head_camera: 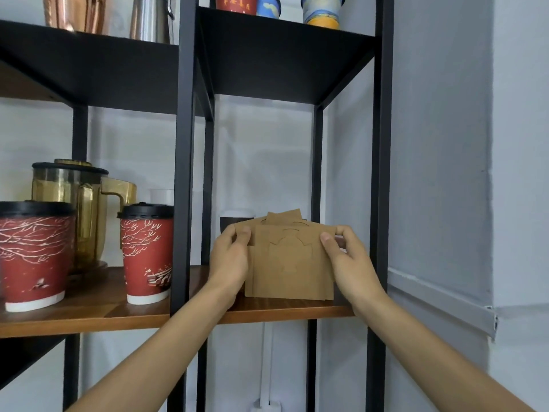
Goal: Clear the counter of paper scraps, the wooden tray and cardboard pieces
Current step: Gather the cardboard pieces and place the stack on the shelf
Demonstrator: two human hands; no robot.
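both hands hold a stack of brown cardboard pieces (292, 263) upright on a wooden shelf (285, 310) in the right bay of a black metal rack (184, 150). the left hand (231, 258) grips the stack's upper left corner, thumb on the front face and fingers curled round behind. the right hand (346, 257) pinches the upper right corner the same way, thumb in front, fingers wrapped over the edge. the bottom edge of the stack rests on the shelf, near its front lip. the pieces are fanned a little, so several top edges show one behind another, and the front one has a cut-out outline with a rounded top in its middle. just behind the stack's left side stands a dark cup with a white lid (236, 221), partly hidden.

in the left bay, on the same wooden level, stand two red paper cups with white branch patterns and black lids: a big cup (34, 257) at the far left edge and a smaller cup (147, 254) beside the rack's post. behind them sits an amber clear jug (80, 209) with a dark lid and a handle. a pale plastic cup (162, 197) shows behind the smaller one.

on the shelf above are a copper vessel (77, 13) and a steel jug (151, 19) on the left, and coloured paper cups (320, 10) on the right. a pale wall (445, 144) lies behind and to the right.
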